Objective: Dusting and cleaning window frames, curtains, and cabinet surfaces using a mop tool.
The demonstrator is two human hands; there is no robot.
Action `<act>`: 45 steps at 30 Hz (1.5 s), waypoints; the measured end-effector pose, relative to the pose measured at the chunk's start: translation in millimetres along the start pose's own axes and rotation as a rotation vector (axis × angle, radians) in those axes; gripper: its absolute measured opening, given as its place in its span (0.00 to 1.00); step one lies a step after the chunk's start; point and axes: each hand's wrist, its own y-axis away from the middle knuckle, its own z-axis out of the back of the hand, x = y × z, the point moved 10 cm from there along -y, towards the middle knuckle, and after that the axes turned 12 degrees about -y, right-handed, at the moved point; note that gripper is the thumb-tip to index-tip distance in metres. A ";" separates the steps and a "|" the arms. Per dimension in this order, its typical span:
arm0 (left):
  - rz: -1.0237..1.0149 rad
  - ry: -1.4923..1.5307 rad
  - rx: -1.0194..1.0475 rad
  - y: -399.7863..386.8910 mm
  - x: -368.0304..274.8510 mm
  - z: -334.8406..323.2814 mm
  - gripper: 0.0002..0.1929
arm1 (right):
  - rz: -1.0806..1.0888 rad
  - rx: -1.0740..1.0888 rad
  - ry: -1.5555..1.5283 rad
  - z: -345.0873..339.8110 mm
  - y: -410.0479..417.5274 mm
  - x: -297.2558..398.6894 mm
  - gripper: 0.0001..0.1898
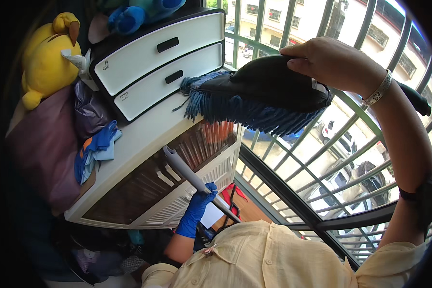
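My right hand (322, 59), bare with a patterned bangle at the wrist, grips the black top of a duster (273, 86) with thick dark-blue fringe. The duster is raised in front of the barred window, its fringe hanging down and its far end close to the drawer unit. Behind my wrist juts a black handle (414, 97), likely the duster's own. My left hand (201, 201) wears a blue glove and is closed around a metal pole with a grey grip (183, 167). The pole's lower end is hidden by my shirt.
A white cabinet (144, 136) with brown glass doors carries a black-and-white drawer unit (136, 61). At the left lie a yellow plush toy (50, 68), a dark plastic bag (90, 108) and blue cloths (97, 151). Metal window bars (306, 165) run along the right.
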 end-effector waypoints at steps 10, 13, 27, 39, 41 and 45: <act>0.027 -0.096 -0.038 4.9 8.4 4.9 0.26 | -0.148 -0.145 0.329 15.5 77.0 -24.9 0.17; 0.062 -0.375 0.059 6.8 12.6 -5.8 0.35 | -0.212 -0.332 0.369 34.0 123.7 -37.8 0.18; 0.114 -0.276 0.033 15.0 5.0 -15.8 0.29 | -0.251 -0.343 -1.184 -85.5 157.0 -62.0 0.31; 0.071 -0.118 -0.073 29.5 18.9 -3.9 0.19 | 0.465 -0.316 -0.013 -44.2 45.7 78.5 0.27; 0.078 -0.129 -0.072 28.7 19.6 -3.6 0.19 | 0.470 -0.251 0.092 -67.9 31.7 81.5 0.26; 0.070 -0.102 -0.073 26.2 18.7 -3.0 0.19 | 0.406 -0.160 0.085 -82.0 23.0 63.0 0.30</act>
